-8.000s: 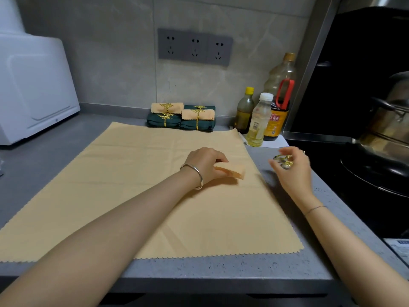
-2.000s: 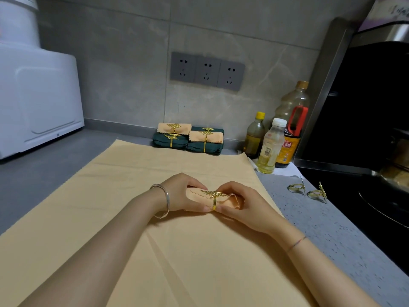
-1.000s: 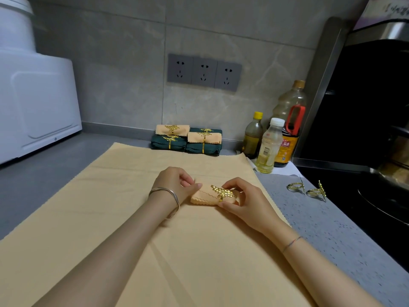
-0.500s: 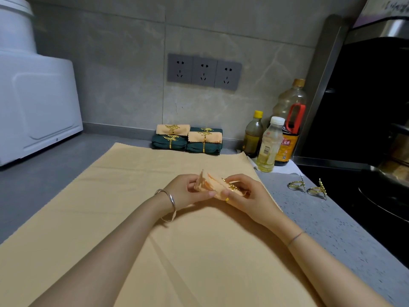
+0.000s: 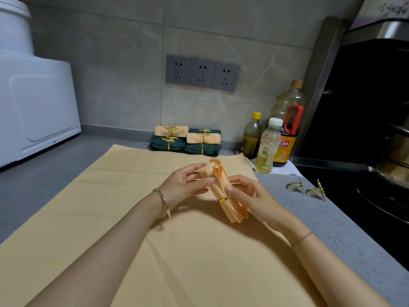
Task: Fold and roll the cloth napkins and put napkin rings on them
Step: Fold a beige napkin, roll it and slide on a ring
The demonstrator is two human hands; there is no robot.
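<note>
Rolled napkin (image 5: 215, 175) is now up off the spread cloth (image 5: 110, 218), held in the air above its far right part. A second ago it lay flat on that cloth with the leaf ornament facing up. It is now tilted, far end higher, and turned so only the plain gold band of the napkin ring (image 5: 224, 198) shows around its middle, with the scalloped edges facing the camera. Left hand (image 5: 183, 185) pinches the upper end between thumb and lightly bent fingers. Right hand (image 5: 250, 198) cups the lower half from beneath, thumb pressing on top just by the ring. Both hands grip, neither is spread flat. Judgement: ring is seated, so this napkin looks finished and is likely being checked before it goes to the finished stack (image 5: 186, 140), which sits just past the cloth's far edge, green and orange rolls each ringed. Two spare rings (image 5: 305, 189) lie on the grey counter (image 5: 332, 229) right of the cloth, so more napkins probably remain. Bottles (image 5: 267, 145) stand off the cloth's far right corner. A white appliance (image 5: 33, 103) is left of the cloth, wall sockets (image 5: 202, 73) are above its far edge, and a black hob (image 5: 376, 196) with a pot (image 5: 396, 160) is further right.
</note>
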